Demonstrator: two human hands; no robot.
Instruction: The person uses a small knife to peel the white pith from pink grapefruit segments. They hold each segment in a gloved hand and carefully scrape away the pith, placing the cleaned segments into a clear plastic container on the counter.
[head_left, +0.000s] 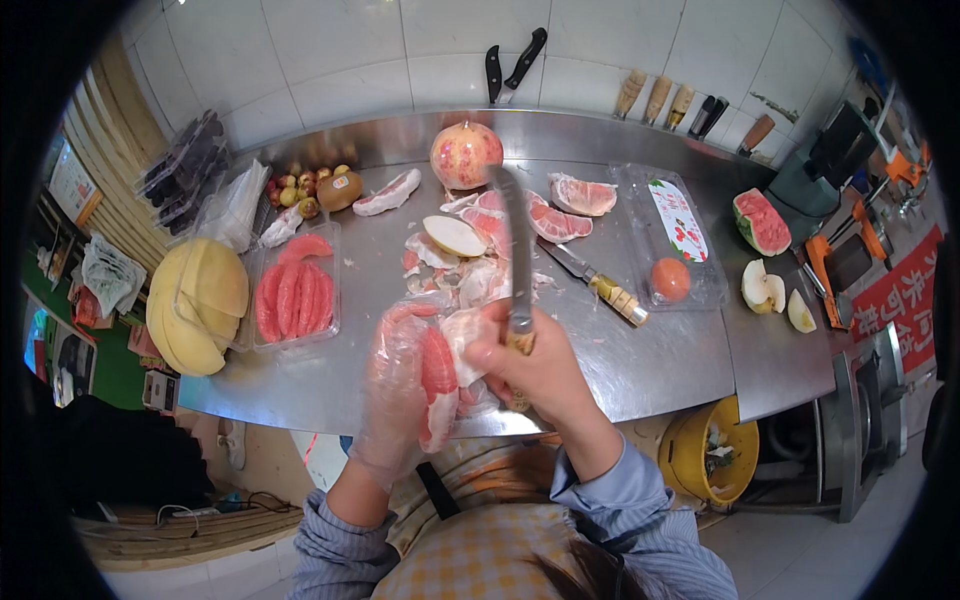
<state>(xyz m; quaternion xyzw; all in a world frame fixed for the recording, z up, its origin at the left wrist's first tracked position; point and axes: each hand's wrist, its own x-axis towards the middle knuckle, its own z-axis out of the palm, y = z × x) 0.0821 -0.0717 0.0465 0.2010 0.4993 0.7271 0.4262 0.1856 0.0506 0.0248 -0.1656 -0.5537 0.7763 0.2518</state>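
My left hand (397, 375), in a clear plastic glove, holds a partly peeled red pomelo segment (439, 367) near the counter's front edge. In my bare right hand (536, 364) is the handle of a curved-blade knife (517, 247), its blade pointing away from me. The thumb and fingers of that hand also pinch white membrane (466, 341) beside the segment. Beyond my hands lie peel scraps (480, 281) and unpeeled pomelo pieces (559, 223). Peeled red segments (296, 300) fill part of a clear plastic tray (336, 330) at the left.
A second knife (600, 285) lies right of the scraps, near a clear clamshell (701, 296) by a small orange-red fruit (670, 280). A pomegranate (465, 155) stands at the back. Peeled yellowish fruit (199, 300) is at left, a watermelon piece (761, 221) at right. A yellow bucket (675, 457) stands below.
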